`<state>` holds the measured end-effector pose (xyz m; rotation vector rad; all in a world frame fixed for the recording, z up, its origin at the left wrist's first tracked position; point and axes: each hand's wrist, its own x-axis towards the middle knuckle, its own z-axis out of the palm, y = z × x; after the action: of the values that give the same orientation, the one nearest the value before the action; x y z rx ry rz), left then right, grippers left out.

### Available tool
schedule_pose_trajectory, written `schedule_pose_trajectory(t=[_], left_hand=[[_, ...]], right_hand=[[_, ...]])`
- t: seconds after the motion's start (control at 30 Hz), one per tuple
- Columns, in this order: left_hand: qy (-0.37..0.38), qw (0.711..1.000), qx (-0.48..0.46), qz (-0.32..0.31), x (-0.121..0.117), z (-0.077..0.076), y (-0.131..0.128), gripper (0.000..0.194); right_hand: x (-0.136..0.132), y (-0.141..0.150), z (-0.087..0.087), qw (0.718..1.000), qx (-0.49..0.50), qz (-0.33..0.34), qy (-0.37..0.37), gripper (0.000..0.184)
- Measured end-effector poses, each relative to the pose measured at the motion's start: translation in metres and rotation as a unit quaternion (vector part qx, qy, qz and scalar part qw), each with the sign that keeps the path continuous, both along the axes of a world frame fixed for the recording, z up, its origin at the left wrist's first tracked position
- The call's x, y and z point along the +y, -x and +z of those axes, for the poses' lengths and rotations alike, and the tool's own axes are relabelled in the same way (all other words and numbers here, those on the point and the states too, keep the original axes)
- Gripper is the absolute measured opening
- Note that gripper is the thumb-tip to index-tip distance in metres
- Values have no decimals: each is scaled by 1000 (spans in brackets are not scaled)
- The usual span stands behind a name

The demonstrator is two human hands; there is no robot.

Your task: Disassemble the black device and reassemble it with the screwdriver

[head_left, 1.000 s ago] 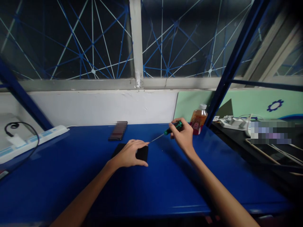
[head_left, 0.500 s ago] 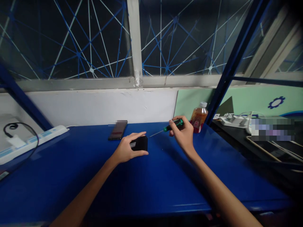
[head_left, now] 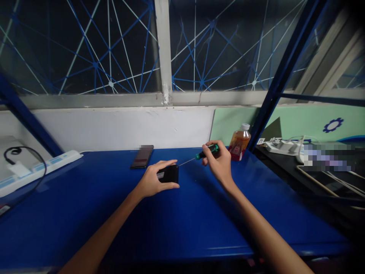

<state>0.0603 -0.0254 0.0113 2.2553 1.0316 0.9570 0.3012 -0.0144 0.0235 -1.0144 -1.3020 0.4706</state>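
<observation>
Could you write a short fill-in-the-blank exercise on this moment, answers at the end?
1. The right hand holds a screwdriver with a black and ____ handle.
2. The left hand grips a boxy object whose main colour is ____.
3. The phone lies ____ the left hand and the white wall.
4. The bottle has a ____ cap.

Missing words: green; black; between; white.

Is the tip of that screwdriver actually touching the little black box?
Cannot tell. The head view shows the tip of the screwdriver right at the far right corner of the black box, but any contact is too small to make out.
</observation>
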Motion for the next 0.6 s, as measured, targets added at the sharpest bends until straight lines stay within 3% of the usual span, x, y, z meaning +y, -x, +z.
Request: schedule_pose_trajectory(t=[0.2, 0.43, 0.6], left_hand=[[13, 1000, -4, 2, -1, 0, 0, 68], [8, 1000, -2, 8, -2, 0, 0, 67], [15, 1000, -5, 6, -2, 2, 0, 66]], right_hand=[[2, -5, 1, 996, 25, 87, -2, 18], [-3, -1, 3, 1000, -7, 8, 3, 27], [0, -4, 2, 999, -6, 28, 31, 28]])
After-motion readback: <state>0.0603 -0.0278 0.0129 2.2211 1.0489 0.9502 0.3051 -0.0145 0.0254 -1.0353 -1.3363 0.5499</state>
